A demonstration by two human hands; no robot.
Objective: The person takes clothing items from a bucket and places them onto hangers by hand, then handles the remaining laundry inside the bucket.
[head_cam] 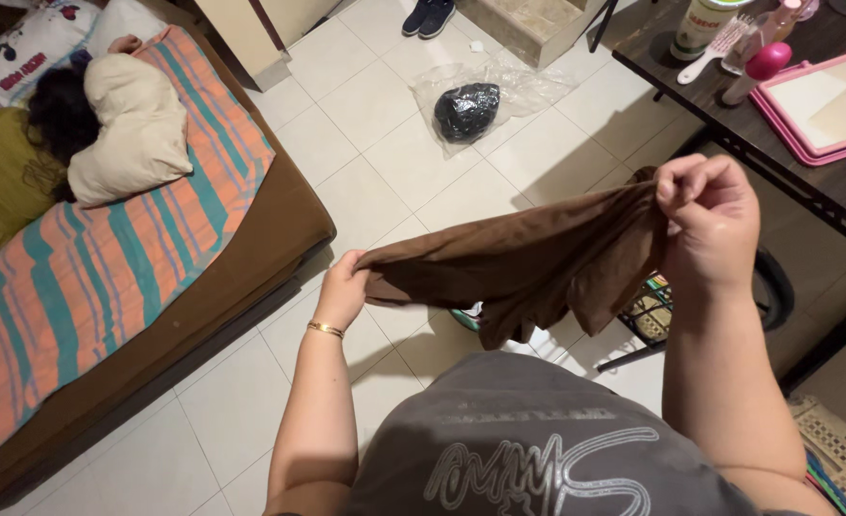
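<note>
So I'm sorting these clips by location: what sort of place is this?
Most likely a bedroom in a home. A mattress with a striped sheet lies on the tiled floor, a person sleeping on it. A dark table holds toiletries and a pink-framed mirror. Both hands stretch a brown cloth.

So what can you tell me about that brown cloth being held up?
The brown cloth looks thin, soft and plain, maybe a garment. It is stretched in the air above the white tiled floor, sagging and bunched in folds. The left hand pinches one end low, and the right hand grips the other end higher.
</note>
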